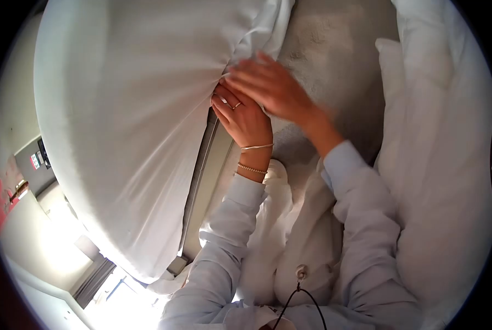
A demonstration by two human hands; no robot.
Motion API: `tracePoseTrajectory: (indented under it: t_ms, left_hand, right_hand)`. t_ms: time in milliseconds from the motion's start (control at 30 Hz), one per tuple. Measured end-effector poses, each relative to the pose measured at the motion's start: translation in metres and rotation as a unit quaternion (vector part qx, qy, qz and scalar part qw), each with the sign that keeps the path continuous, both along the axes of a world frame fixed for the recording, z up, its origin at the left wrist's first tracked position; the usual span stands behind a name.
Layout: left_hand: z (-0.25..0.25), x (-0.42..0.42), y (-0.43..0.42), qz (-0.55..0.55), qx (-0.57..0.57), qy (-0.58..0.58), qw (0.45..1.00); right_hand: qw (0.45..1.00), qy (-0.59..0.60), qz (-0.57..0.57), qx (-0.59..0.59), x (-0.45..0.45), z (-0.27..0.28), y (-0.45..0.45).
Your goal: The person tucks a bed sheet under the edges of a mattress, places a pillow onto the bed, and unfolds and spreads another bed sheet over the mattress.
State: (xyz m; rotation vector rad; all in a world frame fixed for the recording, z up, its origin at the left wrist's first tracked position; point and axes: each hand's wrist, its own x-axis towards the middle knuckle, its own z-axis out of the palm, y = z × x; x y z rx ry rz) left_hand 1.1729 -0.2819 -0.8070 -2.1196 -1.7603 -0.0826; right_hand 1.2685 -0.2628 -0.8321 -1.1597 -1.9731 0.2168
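Note:
A white sheet (130,99) covers the mattress on the left, with creases running toward its side edge. My left hand (243,118), with a ring and two bracelets at the wrist, has its fingers closed on the sheet's edge at the mattress side. Just beyond it, my right hand (270,85) reaches across from the right, its fingers stretched out and slightly blurred over the sheet beside the left fingertips. Below the left hand, a dark gap shows between the sheet's hem and the bed base (207,181).
Grey carpet (334,60) lies between the bed and white bedding (438,165) on the right. My legs and a white shoe (276,170) are below my hands. A bright window (127,294) and dark curtain (94,280) show at lower left.

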Motion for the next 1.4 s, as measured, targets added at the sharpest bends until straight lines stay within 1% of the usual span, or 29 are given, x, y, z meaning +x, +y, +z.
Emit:
tracePoseTrajectory:
  t_ms: [33,100,167,200,233,300,333,467,533,567,600,633,667,700,733,800,867,900,967,1000,1033,1100,1133,1167,1233,1267,1300,1367,1400]
  left_hand:
    - [-0.001,0.003,0.002,0.009,0.006,-0.014,1.0]
    - [0.006,-0.009,0.002,0.022,0.003,-0.021,1.0]
    - [0.024,-0.032,-0.001,-0.086,-0.064,-0.15,0.983]
    - [0.026,-0.046,-0.006,-0.1,-0.084,-0.209,0.969]
    - [0.024,-0.053,-0.011,-0.104,-0.089,-0.205,0.969]
    - [0.021,-0.065,-0.026,-0.147,-0.074,-0.265,0.95]
    - [0.024,-0.067,-0.03,-0.143,-0.077,-0.22,0.962]
    - [0.023,-0.063,-0.023,-0.123,-0.078,-0.205,0.968]
    - [0.02,-0.061,-0.018,-0.122,-0.066,-0.194,0.971]
    - [0.018,-0.059,-0.016,-0.121,-0.049,-0.179,0.975]
    - [0.019,-0.059,-0.014,-0.109,-0.042,-0.128,0.985]
    - [0.019,-0.058,-0.009,-0.106,-0.044,-0.133,0.985]
    - [0.014,-0.051,-0.002,-0.096,-0.031,-0.103,0.99]
    - [0.011,-0.044,0.0,-0.089,-0.025,-0.08,0.993]
    - [0.006,-0.037,0.002,-0.063,-0.034,-0.014,0.997]
    - [0.001,-0.033,0.0,-0.061,-0.011,-0.02,0.998]
    - [-0.001,-0.033,-0.004,-0.065,0.015,-0.029,0.997]
    - [-0.001,-0.034,-0.009,-0.066,0.023,-0.025,0.997]
    - [-0.005,-0.042,-0.014,-0.033,-0.027,0.036,0.998]
    - [-0.002,-0.039,-0.014,-0.024,-0.035,0.019,0.999]
    - [0.001,-0.038,-0.013,-0.024,-0.03,0.024,0.999]
    - [-0.003,-0.035,-0.01,-0.031,-0.013,-0.013,0.999]
    - [-0.002,-0.023,-0.004,-0.041,-0.01,-0.027,0.999]
    - [-0.006,-0.024,0.001,-0.039,-0.014,-0.024,0.999]
    - [-0.013,-0.03,0.001,-0.018,0.011,0.007,1.0]
    - [-0.016,-0.035,0.002,-0.035,0.024,0.005,0.999]
    - [-0.012,-0.039,0.001,-0.038,0.023,0.009,0.999]
    - [0.0,-0.03,0.001,-0.051,-0.02,-0.001,0.998]
    - [-0.006,-0.033,0.0,-0.053,-0.024,-0.008,0.998]
  right_hand:
    - [0.999,0.04,-0.004,0.006,-0.003,-0.003,-0.011]
    - [0.999,0.031,-0.02,0.0,-0.007,-0.016,-0.02]
    - [0.998,0.038,-0.047,-0.019,-0.015,-0.023,-0.028]
    - [1.0,0.009,-0.019,-0.012,-0.022,-0.025,-0.032]
    - [1.0,-0.023,0.009,-0.002,-0.024,-0.024,-0.031]
    - [0.999,-0.049,-0.022,0.011,-0.036,-0.021,-0.034]
    - [0.995,-0.08,-0.051,0.023,-0.038,-0.018,-0.035]
    - [0.99,-0.111,-0.09,-0.01,-0.05,0.003,-0.026]
    - [0.977,-0.162,-0.137,-0.009,-0.055,0.015,-0.022]
    - [0.976,-0.169,-0.136,-0.011,-0.056,0.02,-0.017]
    - [0.976,-0.167,-0.136,-0.019,-0.057,0.026,-0.012]
    - [0.977,-0.164,-0.136,-0.026,-0.059,0.031,-0.007]
    - [0.976,-0.154,-0.152,0.001,-0.055,0.028,0.003]
    - [0.975,-0.162,-0.153,-0.005,-0.052,0.03,0.01]
    - [0.974,-0.183,-0.13,-0.007,-0.048,0.032,0.018]
    - [0.972,-0.203,-0.117,-0.01,-0.046,0.035,0.026]
    - [0.972,-0.223,-0.052,-0.042,-0.04,0.032,0.023]
    - [0.973,-0.22,-0.054,-0.035,-0.031,0.026,0.026]
    - [0.99,-0.097,0.068,0.078,-0.014,0.013,0.03]
    - [0.981,-0.156,0.037,0.105,-0.008,0.02,0.026]
    - [0.982,-0.152,0.035,0.111,-0.01,0.019,0.018]
    - [0.989,-0.104,-0.087,0.065,-0.018,0.013,0.003]
    - [0.976,-0.114,-0.161,0.089,-0.015,0.017,0.008]
    - [0.977,-0.111,-0.16,0.084,-0.027,0.017,0.02]
    - [0.95,-0.262,-0.118,-0.122,-0.047,0.042,0.039]
    - [0.959,-0.233,-0.078,-0.143,-0.051,0.039,0.046]
    - [0.959,-0.228,-0.081,-0.144,-0.046,0.031,0.053]
    - [0.989,-0.147,-0.001,0.018,-0.011,0.02,0.062]
    - [0.989,-0.129,0.055,0.037,0.005,0.016,0.064]
